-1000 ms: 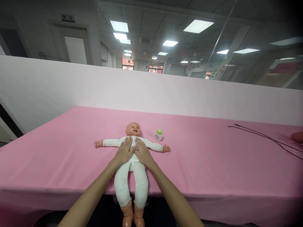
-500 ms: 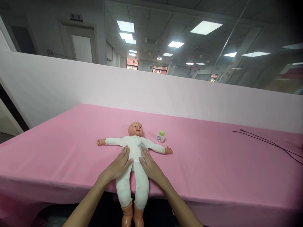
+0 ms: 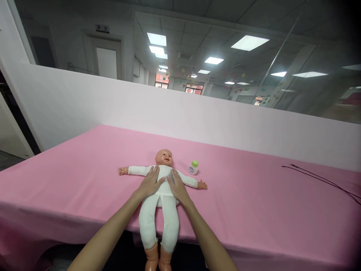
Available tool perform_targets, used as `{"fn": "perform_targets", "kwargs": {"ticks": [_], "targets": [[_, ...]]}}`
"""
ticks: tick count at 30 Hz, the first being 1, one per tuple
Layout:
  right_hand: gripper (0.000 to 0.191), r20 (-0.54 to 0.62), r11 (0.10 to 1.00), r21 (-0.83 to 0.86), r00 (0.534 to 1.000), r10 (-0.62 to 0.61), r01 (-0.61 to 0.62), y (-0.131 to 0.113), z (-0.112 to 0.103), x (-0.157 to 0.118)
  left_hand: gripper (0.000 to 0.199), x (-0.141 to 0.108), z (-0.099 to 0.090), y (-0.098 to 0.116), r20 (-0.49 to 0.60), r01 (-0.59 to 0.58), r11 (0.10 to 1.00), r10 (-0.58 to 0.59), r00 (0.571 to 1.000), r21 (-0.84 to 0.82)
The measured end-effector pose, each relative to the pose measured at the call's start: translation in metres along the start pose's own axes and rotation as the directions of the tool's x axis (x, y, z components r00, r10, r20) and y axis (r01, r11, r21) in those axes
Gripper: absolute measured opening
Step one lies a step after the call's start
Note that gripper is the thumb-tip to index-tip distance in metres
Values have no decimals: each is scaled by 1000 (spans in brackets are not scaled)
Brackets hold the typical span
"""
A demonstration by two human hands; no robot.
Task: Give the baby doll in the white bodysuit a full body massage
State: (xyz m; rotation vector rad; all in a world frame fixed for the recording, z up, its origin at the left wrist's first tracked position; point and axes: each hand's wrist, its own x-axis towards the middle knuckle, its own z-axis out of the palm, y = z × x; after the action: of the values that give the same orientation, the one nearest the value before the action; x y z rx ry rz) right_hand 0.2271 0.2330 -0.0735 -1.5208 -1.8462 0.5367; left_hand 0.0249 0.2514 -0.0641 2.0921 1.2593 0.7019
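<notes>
A baby doll (image 3: 165,188) with a white cloth body lies on its back, arms spread, its feet hanging past the near edge of the pink-covered table (image 3: 248,199). My left hand (image 3: 150,182) rests flat on the left side of its chest, fingers extended toward the shoulder. On the other side of the chest lies my right hand (image 3: 177,184), also flat and open. Both thumbs point inward over the torso. A small clear bottle with a green cap (image 3: 193,167) stands beside the doll's head and arm, touched by neither hand.
Black cables (image 3: 324,179) lie on the right part of the table. Behind the table runs a low white wall (image 3: 197,116) with glass above it. The cloth hangs over the near edge.
Both my hands have slid up the doll's torso, from the belly and lower sides to the upper chest. The camera view has shifted slightly.
</notes>
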Motion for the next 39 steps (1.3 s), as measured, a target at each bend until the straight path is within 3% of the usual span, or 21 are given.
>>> {"fn": "perform_targets", "kwargs": {"ticks": [3, 6, 10, 13, 15, 19, 23, 26, 29, 31, 34, 35, 37, 39], "targets": [[97, 19, 998, 26, 998, 54, -55, 8, -5, -17, 101, -17, -5, -7, 21, 79, 994, -78, 997, -69], [89, 65, 995, 70, 995, 72, -76, 7, -11, -41, 104, -43, -10, -10, 107, 145, 986, -135, 985, -85], [77, 163, 998, 64, 986, -37, 27, -12, -14, -61, 96, -63, -4, 2, 137, -11, 1000, 8, 991, 21], [76, 253, 996, 28, 963, -94, 90, -28, -12, -50, 86, -48, 2, 16, 122, -145, 986, 134, 983, 82], [77, 257, 995, 18, 962, -97, 95, -32, -9, -34, 82, -30, 5, 20, 96, -153, 984, 144, 985, 89], [85, 119, 998, 6, 991, -64, 64, -16, -4, -4, 85, 3, 3, 7, 9, -39, 999, 39, 999, 36], [94, -41, 999, 9, 999, 32, -31, 16, 0, 4, 90, 0, -5, -13, -34, 69, 993, -73, 997, -93], [87, -115, 998, -63, 993, 14, -21, 37, -8, -5, 85, -34, -9, -14, -69, 100, 967, -119, 990, -235], [76, -206, 985, -173, 978, -40, 3, 54, -31, -18, 67, -93, 1, -4, -268, 0, 925, -110, 957, -380], [71, -287, 972, -232, 957, -44, -25, 66, -52, -27, 54, -140, 22, 2, -472, -73, 913, -138, 871, -401], [69, -443, 928, -320, 896, 33, -192, 85, -78, -38, 29, -204, 69, -2, -749, -243, 940, -20, 662, -239], [69, -482, 903, -331, 872, 88, -274, 91, -83, -41, 26, -221, 86, -6, -759, -287, 939, 43, 649, -192], [66, -515, 859, -318, 834, 199, -401, 100, -89, -44, 28, -246, 117, -18, -729, -320, 937, 118, 674, -144], [59, -503, 862, -259, 823, 265, -436, 103, -89, -45, 47, -259, 139, -31, -692, -322, 943, 176, 700, -85]]}}
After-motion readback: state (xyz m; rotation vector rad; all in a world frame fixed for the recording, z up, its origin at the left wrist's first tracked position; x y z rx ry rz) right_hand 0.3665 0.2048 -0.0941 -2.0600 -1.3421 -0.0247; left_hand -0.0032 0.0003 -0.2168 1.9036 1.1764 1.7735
